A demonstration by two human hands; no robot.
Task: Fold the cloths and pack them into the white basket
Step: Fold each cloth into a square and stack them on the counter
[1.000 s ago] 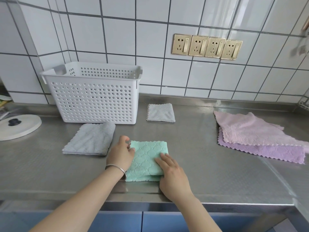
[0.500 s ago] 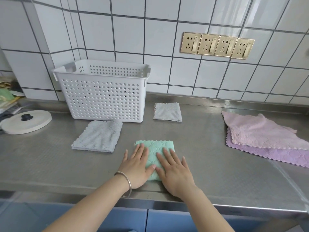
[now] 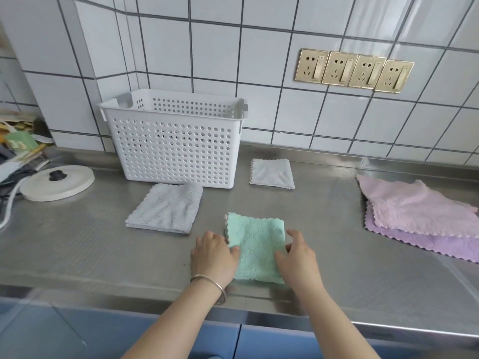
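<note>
A folded green cloth [image 3: 255, 244] lies on the steel counter near its front edge. My left hand [image 3: 213, 257] grips the cloth's left side, thumb on top and fingers curled at the edge. My right hand [image 3: 298, 256] grips its right side the same way. The white perforated basket [image 3: 178, 146] stands behind, against the tiled wall; its inside is mostly hidden. A folded grey cloth [image 3: 166, 208] lies in front of the basket. A smaller folded grey cloth [image 3: 272, 173] lies to the basket's right. A pink cloth [image 3: 412, 206] lies unfolded on a purple cloth [image 3: 430, 243] at the right.
A round white lid [image 3: 58, 183] with a black knob lies at the left, with clutter and a white cable [image 3: 7, 213] beyond it. The counter's front edge [image 3: 155, 304] runs just below my wrists. Wall sockets [image 3: 353, 71] sit above the counter.
Half a second ago both hands pressed flat on top of the green cloth. Now they have moved apart to its left and right sides and grip its edges. The view has shifted left.
</note>
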